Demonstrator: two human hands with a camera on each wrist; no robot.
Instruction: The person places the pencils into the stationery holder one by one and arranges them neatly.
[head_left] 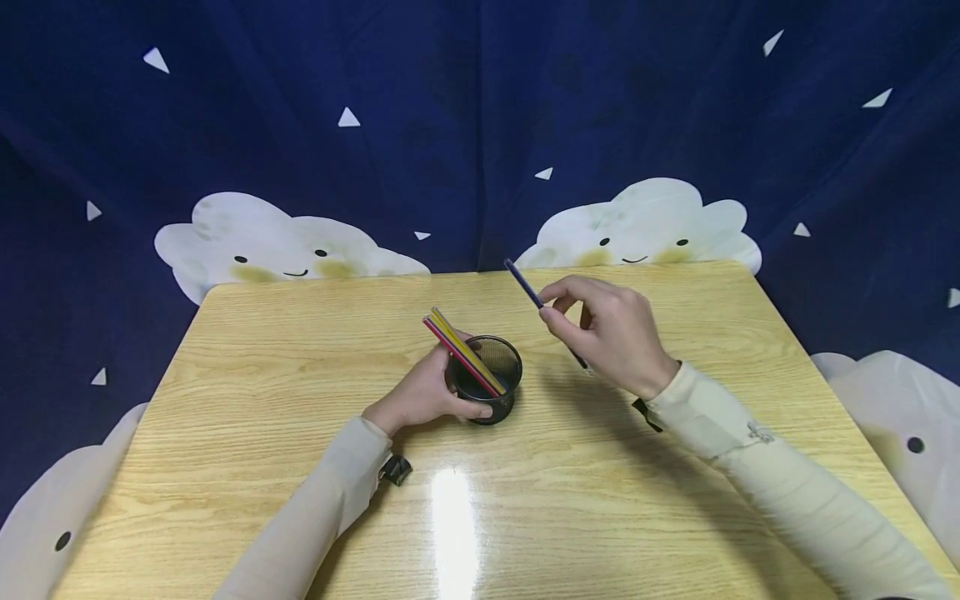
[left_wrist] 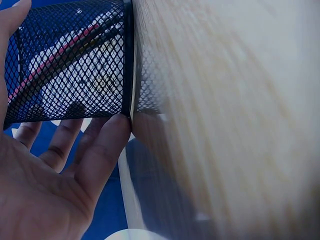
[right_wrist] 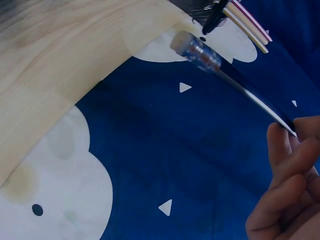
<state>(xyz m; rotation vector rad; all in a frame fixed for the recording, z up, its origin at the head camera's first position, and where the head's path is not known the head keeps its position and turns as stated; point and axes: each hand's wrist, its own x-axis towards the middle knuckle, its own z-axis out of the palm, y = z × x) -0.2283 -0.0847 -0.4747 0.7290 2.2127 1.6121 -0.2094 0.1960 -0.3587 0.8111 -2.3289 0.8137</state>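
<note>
My left hand (head_left: 422,393) grips a black mesh pencil cup (head_left: 501,410) that stands upright on the table, thumb on the near side. In the left wrist view, fingers curl about the mesh wall (left_wrist: 107,95). Several pencils, among them a red one (head_left: 463,357) and a yellow one (head_left: 471,350), lean leftward inside the cup. Right of it and raised above the tabletop, my right hand (head_left: 611,329) pinches a dark blue pencil (head_left: 522,283) between thumb and fingers. That pencil slants, its pale eraser (right_wrist: 182,42) at the lower end in the right wrist view.
A light wood table (head_left: 300,333) lies under both hands, with a bright glare patch (head_left: 453,533) near the front. Behind and beside it hangs a dark blue cloth (head_left: 420,100) printed with white clouds and triangles. Black straps (head_left: 396,470) sit at the wrists.
</note>
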